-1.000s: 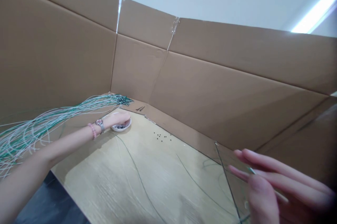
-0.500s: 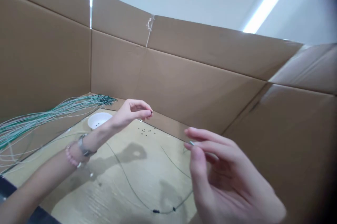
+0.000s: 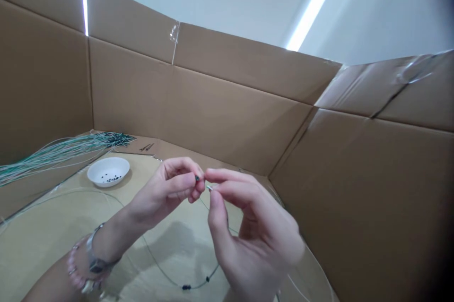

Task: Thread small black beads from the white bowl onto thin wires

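Note:
Thumb and forefinger of my left hand pinch a tiny dark bead. Close beside it, almost touching, my right hand grips the pale tip of a thin green wire between thumb and fingers. The wire's length hangs in a loop below both hands, and part of it passes behind them. Low on that loop sit a thick dark bead cluster and a single dark bead. Whether the wire tip meets the bead's hole is too small to make out.
A white bowl with several dark beads stands on the pale tabletop at the left. Behind it lies a bundle of green and white wires. Small brown metal pieces lie near the back. Cardboard walls enclose the work area.
Both hands have come together: my left hand moved its bead toward the wire tip, and my right hand moved left. The view has shifted to the right.

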`<state>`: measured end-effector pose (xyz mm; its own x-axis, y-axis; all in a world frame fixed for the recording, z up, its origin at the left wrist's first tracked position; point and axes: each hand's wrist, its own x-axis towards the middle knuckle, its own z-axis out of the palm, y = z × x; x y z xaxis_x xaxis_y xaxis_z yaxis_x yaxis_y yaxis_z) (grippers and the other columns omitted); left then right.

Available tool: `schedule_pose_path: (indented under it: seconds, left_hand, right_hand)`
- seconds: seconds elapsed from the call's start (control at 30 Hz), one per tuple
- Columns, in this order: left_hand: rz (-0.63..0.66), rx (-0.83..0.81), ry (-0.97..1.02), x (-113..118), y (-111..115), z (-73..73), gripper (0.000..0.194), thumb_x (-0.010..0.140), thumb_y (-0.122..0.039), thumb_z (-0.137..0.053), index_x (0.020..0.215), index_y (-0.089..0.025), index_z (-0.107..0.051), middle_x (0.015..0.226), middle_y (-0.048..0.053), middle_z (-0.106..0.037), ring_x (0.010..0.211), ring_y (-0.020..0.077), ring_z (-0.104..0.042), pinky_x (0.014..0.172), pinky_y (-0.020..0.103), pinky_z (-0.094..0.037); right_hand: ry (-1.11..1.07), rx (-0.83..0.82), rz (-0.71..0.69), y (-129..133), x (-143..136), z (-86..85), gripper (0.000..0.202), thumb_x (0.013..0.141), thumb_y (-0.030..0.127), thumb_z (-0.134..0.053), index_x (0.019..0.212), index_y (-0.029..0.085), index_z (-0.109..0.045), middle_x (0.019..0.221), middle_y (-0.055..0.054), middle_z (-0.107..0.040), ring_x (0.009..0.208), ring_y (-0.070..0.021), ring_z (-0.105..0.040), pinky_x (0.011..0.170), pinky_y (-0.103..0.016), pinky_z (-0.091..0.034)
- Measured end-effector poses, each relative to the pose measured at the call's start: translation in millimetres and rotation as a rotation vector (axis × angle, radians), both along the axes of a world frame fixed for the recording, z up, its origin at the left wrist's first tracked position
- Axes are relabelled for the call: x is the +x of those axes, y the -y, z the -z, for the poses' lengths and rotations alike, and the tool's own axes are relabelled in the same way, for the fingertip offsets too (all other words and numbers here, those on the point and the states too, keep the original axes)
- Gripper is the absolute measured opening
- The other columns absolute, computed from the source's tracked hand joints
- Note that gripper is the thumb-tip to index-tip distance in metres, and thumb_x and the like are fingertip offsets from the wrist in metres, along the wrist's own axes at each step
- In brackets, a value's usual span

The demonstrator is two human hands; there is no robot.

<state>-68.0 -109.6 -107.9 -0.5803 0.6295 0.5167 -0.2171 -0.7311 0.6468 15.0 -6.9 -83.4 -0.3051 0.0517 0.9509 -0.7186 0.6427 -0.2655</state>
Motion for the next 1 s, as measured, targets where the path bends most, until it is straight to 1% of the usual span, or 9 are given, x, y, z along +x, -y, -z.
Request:
schedule_pose_path:
  seconds: [0.17,0.23,0.3,0.43,0.5,0.53,0.7,0.83,1.0]
  left_hand:
    - [-0.033,0.016,-0.043,-2.2,2.1,-1.5,0.007,0.073,-0.023,-0.076,0.074,-0.018,-0.071,0.066,-0.001,-0.065,0.058,0.0038,-0.059,0.055,0.008,-0.048]
    - [-0.078,0.014,-0.084,-2.7,3.8,-1.2,0.005,0.073,-0.02,-0.076,0.074,-0.018,-0.071,0.067,-0.002,-0.067,0.059,0.0039,-0.06,0.056,0.009,-0.049]
    - [-0.175,-0.009,-0.151,-2.6,6.7,-0.8,0.005,0.074,-0.016,-0.074,0.076,-0.019,-0.071,0.07,-0.001,-0.069,0.062,0.006,-0.063,0.06,0.012,-0.052]
    - [-0.419,-0.038,-0.295,0.3,13.8,-2.0,0.018,0.074,-0.004,-0.071,0.078,-0.022,-0.072,0.077,-0.001,-0.072,0.073,0.0087,-0.067,0.069,0.015,-0.055]
    - [-0.489,-0.036,-0.354,2.0,16.7,-3.2,0.022,0.072,-0.001,-0.071,0.078,-0.022,-0.072,0.076,-0.001,-0.071,0.074,0.0084,-0.066,0.07,0.015,-0.055]
    - [-0.502,-0.036,-0.378,2.5,17.9,-3.6,0.023,0.072,0.0,-0.071,0.078,-0.022,-0.072,0.076,-0.002,-0.071,0.073,0.0084,-0.066,0.07,0.015,-0.055]
    - [-0.451,-0.023,-0.386,1.2,20.9,-3.4,0.025,0.068,0.002,-0.072,0.078,-0.021,-0.072,0.075,-0.001,-0.07,0.071,0.0083,-0.065,0.067,0.015,-0.056]
    - [-0.416,0.003,-0.366,-0.7,20.1,-4.0,0.027,0.068,0.004,-0.072,0.078,-0.021,-0.072,0.076,-0.002,-0.071,0.071,0.0068,-0.066,0.066,0.012,-0.055]
    - [-0.366,0.029,-0.365,-0.7,20.1,-4.3,0.03,0.069,0.007,-0.07,0.079,-0.021,-0.073,0.078,-0.003,-0.072,0.074,0.0062,-0.067,0.067,0.011,-0.056]
  right_hand:
    - [-0.029,0.043,0.021,4.1,-1.6,0.5,0.021,0.072,-0.006,-0.059,0.077,0.014,-0.061,0.085,-0.004,-0.069,0.084,-0.0149,-0.068,0.071,-0.026,-0.06]
    - [-0.026,0.034,0.03,5.5,-1.9,0.7,0.021,0.072,-0.006,-0.059,0.078,0.014,-0.061,0.085,-0.004,-0.069,0.084,-0.0145,-0.067,0.071,-0.025,-0.06]
    - [-0.017,0.024,0.035,6.2,-2.0,1.0,0.021,0.072,-0.005,-0.059,0.079,0.014,-0.062,0.086,-0.003,-0.069,0.083,-0.0138,-0.067,0.07,-0.025,-0.059]
    - [0.013,0.016,0.033,6.4,-2.3,1.4,0.02,0.072,-0.003,-0.06,0.079,0.016,-0.062,0.085,-0.002,-0.069,0.082,-0.0135,-0.067,0.068,-0.024,-0.059]
    - [0.023,0.015,0.029,6.5,-2.1,1.5,0.021,0.073,-0.003,-0.059,0.079,0.017,-0.062,0.085,-0.002,-0.069,0.083,-0.0147,-0.068,0.066,-0.025,-0.059]
    - [0.026,0.016,0.028,6.7,-1.9,1.4,0.021,0.073,-0.002,-0.059,0.079,0.017,-0.062,0.085,-0.003,-0.069,0.083,-0.0153,-0.068,0.065,-0.025,-0.059]
    - [0.026,0.012,0.04,8.1,0.1,0.8,0.02,0.074,-0.001,-0.059,0.079,0.018,-0.062,0.083,-0.002,-0.069,0.079,-0.0148,-0.067,0.064,-0.026,-0.06]
    - [0.041,0.002,0.015,7.9,1.3,1.0,0.02,0.073,-0.003,-0.059,0.079,0.016,-0.062,0.084,-0.002,-0.069,0.081,-0.0136,-0.068,0.068,-0.024,-0.06]
    - [0.051,0.007,-0.001,7.0,0.9,2.5,0.02,0.073,-0.004,-0.059,0.079,0.016,-0.062,0.083,-0.002,-0.069,0.082,-0.0139,-0.068,0.069,-0.024,-0.06]
